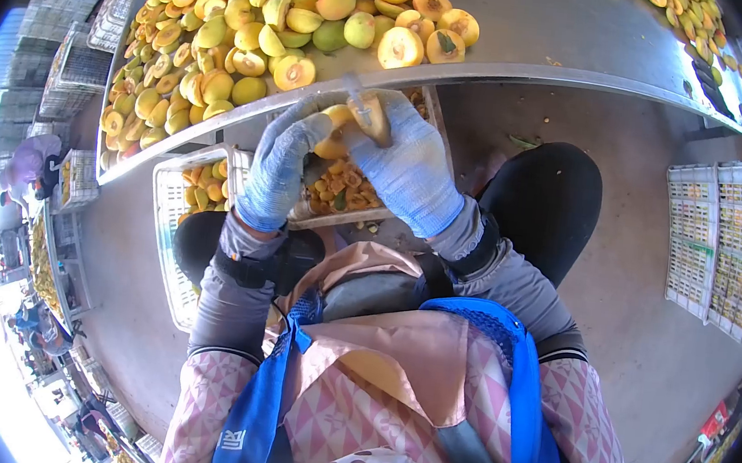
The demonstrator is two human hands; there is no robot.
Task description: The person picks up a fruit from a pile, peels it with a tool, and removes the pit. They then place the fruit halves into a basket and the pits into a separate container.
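Peach [334, 137] sits gripped in my left hand [278, 168]; right hand [409, 172] is closed round a tool [372, 119], just under the desk [538, 23] edge.

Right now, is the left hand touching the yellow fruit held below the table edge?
Touching. The head view shows the left hand with gloved fingers curled around the yellow fruit, with no gap; the right hand grips a tool.

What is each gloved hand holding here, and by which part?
Left hand cups a round yellow fruit around its side. Right hand grips a small metal-tipped tool by its brownish handle.
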